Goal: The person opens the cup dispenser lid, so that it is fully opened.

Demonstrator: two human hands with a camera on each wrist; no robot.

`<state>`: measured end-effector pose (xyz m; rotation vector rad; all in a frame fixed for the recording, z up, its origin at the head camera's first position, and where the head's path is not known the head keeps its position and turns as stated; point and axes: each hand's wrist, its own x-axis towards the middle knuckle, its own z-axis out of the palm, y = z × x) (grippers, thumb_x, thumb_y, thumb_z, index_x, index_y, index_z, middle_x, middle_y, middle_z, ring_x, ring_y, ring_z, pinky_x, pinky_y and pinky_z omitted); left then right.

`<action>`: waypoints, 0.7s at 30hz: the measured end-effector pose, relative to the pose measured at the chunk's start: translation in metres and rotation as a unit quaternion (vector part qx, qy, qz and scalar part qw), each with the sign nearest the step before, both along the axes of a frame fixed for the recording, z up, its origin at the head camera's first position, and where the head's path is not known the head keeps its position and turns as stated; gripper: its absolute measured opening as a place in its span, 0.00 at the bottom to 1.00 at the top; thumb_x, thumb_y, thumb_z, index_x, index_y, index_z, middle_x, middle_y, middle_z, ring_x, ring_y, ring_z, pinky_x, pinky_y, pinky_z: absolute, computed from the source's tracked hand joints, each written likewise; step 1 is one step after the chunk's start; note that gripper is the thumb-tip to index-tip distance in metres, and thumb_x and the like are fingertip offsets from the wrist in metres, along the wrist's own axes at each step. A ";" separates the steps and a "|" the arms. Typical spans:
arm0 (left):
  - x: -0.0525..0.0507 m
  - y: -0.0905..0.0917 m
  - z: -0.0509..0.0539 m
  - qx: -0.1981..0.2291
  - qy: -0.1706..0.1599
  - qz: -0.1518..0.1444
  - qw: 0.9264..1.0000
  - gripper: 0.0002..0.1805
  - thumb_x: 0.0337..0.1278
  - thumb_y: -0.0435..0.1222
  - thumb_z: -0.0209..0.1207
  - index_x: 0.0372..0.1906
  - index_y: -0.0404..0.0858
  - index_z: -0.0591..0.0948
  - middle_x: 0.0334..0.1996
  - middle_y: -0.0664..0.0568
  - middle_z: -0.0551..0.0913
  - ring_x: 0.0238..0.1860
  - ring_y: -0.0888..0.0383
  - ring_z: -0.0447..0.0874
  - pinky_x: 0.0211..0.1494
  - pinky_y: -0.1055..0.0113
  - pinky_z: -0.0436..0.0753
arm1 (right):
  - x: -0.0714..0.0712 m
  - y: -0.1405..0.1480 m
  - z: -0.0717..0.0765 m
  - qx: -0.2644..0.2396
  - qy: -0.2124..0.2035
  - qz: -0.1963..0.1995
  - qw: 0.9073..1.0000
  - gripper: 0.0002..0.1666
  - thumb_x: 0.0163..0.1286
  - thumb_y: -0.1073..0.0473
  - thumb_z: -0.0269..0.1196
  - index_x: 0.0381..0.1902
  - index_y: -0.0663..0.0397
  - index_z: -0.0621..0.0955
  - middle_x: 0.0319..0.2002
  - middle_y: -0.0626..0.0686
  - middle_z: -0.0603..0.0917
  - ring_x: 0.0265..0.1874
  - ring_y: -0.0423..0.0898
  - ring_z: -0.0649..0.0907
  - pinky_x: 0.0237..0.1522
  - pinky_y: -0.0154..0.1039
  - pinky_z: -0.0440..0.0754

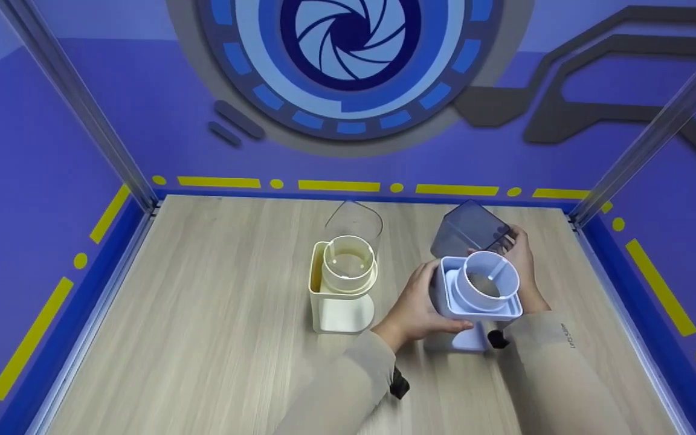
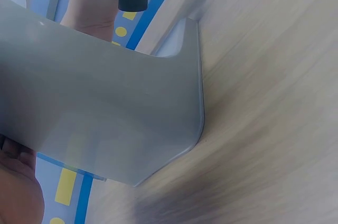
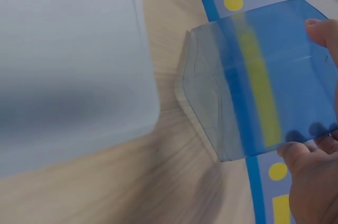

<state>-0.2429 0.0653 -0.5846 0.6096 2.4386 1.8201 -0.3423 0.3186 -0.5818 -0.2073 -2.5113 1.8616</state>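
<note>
A light blue holder (image 1: 454, 293) with a round open cup (image 1: 488, 281) on top is gripped by my left hand (image 1: 414, 308) at its left side, the thumb lying along the front. In the left wrist view its grey-looking body (image 2: 105, 92) fills much of the picture. Behind it, my right hand (image 1: 522, 260) holds a smoky see-through cover (image 1: 469, 229). The right wrist view shows that cover (image 3: 253, 81) close up, with the right thumb and fingers (image 3: 311, 176) pinching its edges. The holder hides part of the right hand in the head view.
Left of the blue holder, a cream holder (image 1: 343, 314) of similar form stands on the wooden table (image 1: 215, 302). A clear cover (image 1: 354, 220) is behind it. Blue-purple panels (image 1: 336, 163) with yellow marks wall in the table at the back and sides.
</note>
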 end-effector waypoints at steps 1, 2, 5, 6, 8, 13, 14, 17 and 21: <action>0.000 0.000 0.000 0.002 0.000 0.000 1.000 0.69 0.33 0.48 0.94 0.85 0.51 0.67 0.78 0.56 0.75 0.78 0.62 0.72 0.90 0.61 0.70 | 0.000 0.000 -0.001 -0.008 -0.001 -0.001 1.000 0.79 0.63 0.55 0.87 0.93 0.55 0.45 0.92 0.62 0.56 0.91 0.61 0.62 0.93 0.56 0.63; 0.000 0.000 0.000 0.003 -0.001 0.000 1.000 0.69 0.33 0.48 0.94 0.85 0.51 0.67 0.78 0.56 0.75 0.78 0.62 0.72 0.90 0.62 0.70 | 0.000 0.000 -0.002 -0.019 -0.001 -0.001 1.000 0.79 0.63 0.57 0.87 0.93 0.55 0.45 0.93 0.62 0.56 0.91 0.61 0.61 0.93 0.56 0.63; 0.000 0.000 0.000 0.005 -0.006 -0.002 1.000 0.69 0.33 0.48 0.94 0.86 0.52 0.67 0.78 0.57 0.74 0.78 0.62 0.72 0.90 0.62 0.69 | 0.000 0.000 -0.004 -0.035 -0.001 -0.003 0.999 0.77 0.64 0.60 0.86 0.93 0.55 0.46 0.93 0.61 0.56 0.91 0.60 0.61 0.93 0.54 0.63; 0.000 0.000 -0.001 0.005 -0.008 -0.001 1.000 0.69 0.33 0.48 0.94 0.86 0.52 0.67 0.79 0.57 0.74 0.79 0.63 0.71 0.90 0.62 0.69 | -0.001 -0.001 -0.005 -0.038 -0.002 -0.005 0.999 0.76 0.64 0.60 0.86 0.93 0.55 0.46 0.93 0.61 0.55 0.92 0.60 0.60 0.93 0.54 0.63; -0.001 0.000 0.000 0.006 -0.011 -0.003 1.000 0.70 0.33 0.47 0.94 0.86 0.53 0.67 0.79 0.58 0.74 0.78 0.63 0.71 0.90 0.62 0.69 | -0.001 -0.001 -0.007 -0.056 -0.004 -0.005 0.998 0.75 0.65 0.63 0.84 0.93 0.54 0.45 0.93 0.61 0.53 0.92 0.60 0.58 0.93 0.53 0.63; 0.000 -0.001 -0.001 0.012 -0.013 -0.001 1.000 0.69 0.32 0.47 0.94 0.85 0.54 0.67 0.79 0.58 0.74 0.78 0.63 0.72 0.90 0.61 0.69 | -0.005 0.001 -0.013 -0.049 0.000 0.009 0.999 0.75 0.67 0.67 0.80 0.93 0.55 0.41 0.93 0.64 0.52 0.92 0.62 0.57 0.94 0.53 0.60; 0.000 -0.001 -0.001 0.013 -0.015 -0.001 1.000 0.69 0.32 0.47 0.94 0.85 0.54 0.67 0.79 0.58 0.74 0.78 0.63 0.72 0.90 0.61 0.68 | -0.005 0.002 -0.014 -0.042 0.004 0.013 0.999 0.75 0.68 0.68 0.80 0.93 0.55 0.40 0.93 0.65 0.52 0.92 0.62 0.57 0.94 0.54 0.60; 0.001 -0.002 -0.002 0.012 -0.015 -0.001 1.000 0.69 0.32 0.47 0.94 0.85 0.54 0.67 0.78 0.57 0.74 0.78 0.62 0.72 0.90 0.61 0.69 | -0.004 0.006 -0.016 -0.011 0.018 0.026 0.999 0.71 0.71 0.69 0.76 0.93 0.58 0.40 0.92 0.66 0.54 0.92 0.62 0.58 0.95 0.55 0.56; 0.001 -0.002 -0.001 0.005 -0.007 -0.007 1.000 0.69 0.33 0.47 0.94 0.86 0.53 0.66 0.78 0.56 0.75 0.77 0.62 0.72 0.89 0.61 0.70 | -0.004 0.010 -0.017 0.006 0.018 0.036 0.999 0.67 0.74 0.71 0.71 0.93 0.59 0.38 0.93 0.66 0.52 0.93 0.62 0.55 0.96 0.55 0.52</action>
